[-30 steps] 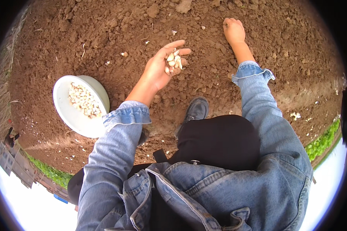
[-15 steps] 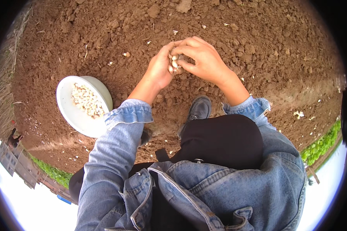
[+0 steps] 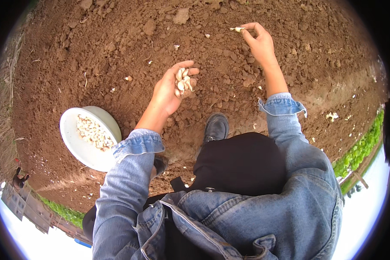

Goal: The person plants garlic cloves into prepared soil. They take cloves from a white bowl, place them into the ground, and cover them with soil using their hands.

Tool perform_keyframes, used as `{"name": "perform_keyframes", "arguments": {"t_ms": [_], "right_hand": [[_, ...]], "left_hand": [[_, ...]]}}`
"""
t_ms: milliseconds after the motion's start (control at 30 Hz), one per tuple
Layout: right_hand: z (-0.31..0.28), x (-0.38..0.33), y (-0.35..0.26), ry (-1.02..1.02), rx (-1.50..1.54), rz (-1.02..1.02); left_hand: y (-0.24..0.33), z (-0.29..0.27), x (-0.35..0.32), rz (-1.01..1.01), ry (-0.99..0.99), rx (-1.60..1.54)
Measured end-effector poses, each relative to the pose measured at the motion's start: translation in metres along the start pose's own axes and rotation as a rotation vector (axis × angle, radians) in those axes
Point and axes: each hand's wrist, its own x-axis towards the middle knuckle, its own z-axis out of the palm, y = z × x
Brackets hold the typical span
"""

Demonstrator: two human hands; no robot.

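Note:
Several pale garlic cloves (image 3: 184, 81) lie in the cupped palm of my left hand (image 3: 165, 92), its fingers curled round them above the soil. Out ahead and to the right, my right hand (image 3: 261, 44) pinches a single garlic clove (image 3: 237, 29) between thumb and fingertips, just over or at the ground; whether it touches the soil I cannot tell. A white bowl (image 3: 73, 145) stands on the soil left of my left forearm, tilted a little, with many more cloves (image 3: 94, 133) inside.
Brown, cloddy soil (image 3: 125, 47) spreads all round. Single cloves lie scattered on it, one clove (image 3: 177, 47) ahead of my left hand and another clove (image 3: 207, 36) near my right. My shoe (image 3: 216, 126) is close below my hands. Green plants (image 3: 362, 145) grow along the right edge.
My hands have parted. The right one has moved forward and right with one clove in its fingertips; the left has dropped slightly back and left, its palm of cloves now uncovered.

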Motion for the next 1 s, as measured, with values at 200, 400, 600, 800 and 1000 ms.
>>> {"name": "perform_keyframes", "arguments": {"t_ms": [200, 400, 600, 800, 1000], "right_hand": [[-0.033, 0.059, 0.115, 0.136, -0.450, 0.129], [-0.021, 0.079, 0.133, 0.121, -0.642, -0.001], [0.000, 0.042, 0.070, 0.395, -0.391, -0.099], [0.044, -0.065, -0.081, -0.318, 0.234, -0.366], [0.061, -0.073, -0.084, -0.266, -0.209, -0.628]], "left_hand": [[0.001, 0.009, 0.002, -0.025, -0.005, -0.018], [0.000, 0.014, 0.005, -0.013, -0.065, 0.002], [0.006, 0.021, -0.001, 0.026, -0.129, 0.040], [0.005, 0.025, 0.000, 0.036, -0.011, 0.039], [0.003, 0.028, 0.000, 0.018, 0.028, 0.071]]}}
